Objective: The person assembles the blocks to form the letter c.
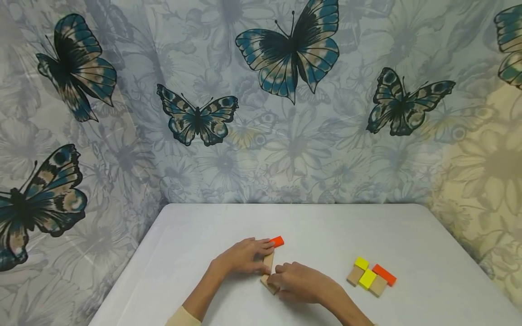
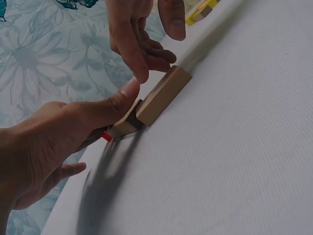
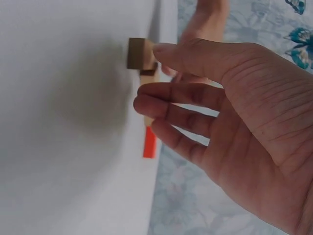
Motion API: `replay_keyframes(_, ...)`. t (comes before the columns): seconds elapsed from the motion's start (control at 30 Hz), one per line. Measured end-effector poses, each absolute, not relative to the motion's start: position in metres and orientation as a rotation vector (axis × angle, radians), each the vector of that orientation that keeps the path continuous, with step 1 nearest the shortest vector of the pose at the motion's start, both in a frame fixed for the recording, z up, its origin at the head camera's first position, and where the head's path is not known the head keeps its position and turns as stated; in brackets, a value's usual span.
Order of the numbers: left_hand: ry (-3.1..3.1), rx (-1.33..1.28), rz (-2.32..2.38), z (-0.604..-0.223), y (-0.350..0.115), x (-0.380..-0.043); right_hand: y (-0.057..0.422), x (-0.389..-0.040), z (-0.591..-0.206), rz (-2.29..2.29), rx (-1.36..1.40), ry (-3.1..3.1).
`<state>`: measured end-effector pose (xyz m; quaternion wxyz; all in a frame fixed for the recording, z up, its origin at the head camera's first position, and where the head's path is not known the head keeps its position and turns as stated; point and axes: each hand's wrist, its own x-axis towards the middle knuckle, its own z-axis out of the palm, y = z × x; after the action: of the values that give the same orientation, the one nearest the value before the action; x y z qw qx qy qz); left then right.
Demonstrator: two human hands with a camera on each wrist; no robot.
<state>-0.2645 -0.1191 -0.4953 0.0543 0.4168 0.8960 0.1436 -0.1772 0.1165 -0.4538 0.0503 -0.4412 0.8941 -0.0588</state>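
Observation:
Near the middle of the white table, small blocks form a line. A red block lies at the far end, a plain wooden block in the middle, and another wooden block set at an angle at the near end. My left hand rests along the line from the left, fingertips at the red block and thumb by the joint between the wooden blocks. Over the near wooden block is my right hand, fingers loosely bent, thumb spread from them in the right wrist view.
To the right on the white table lies a cluster: two yellow blocks, two wooden blocks and a red block. A butterfly-patterned cloth hangs behind the table's far edge and along its sides.

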Motion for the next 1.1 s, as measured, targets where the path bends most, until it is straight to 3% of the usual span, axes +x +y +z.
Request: replay_keyframes(1.1,2.736,1.246,0.327,-0.494,-0.118,-0.263,0.225,-0.191,-0.412,-0.527,-0.893,2.796)
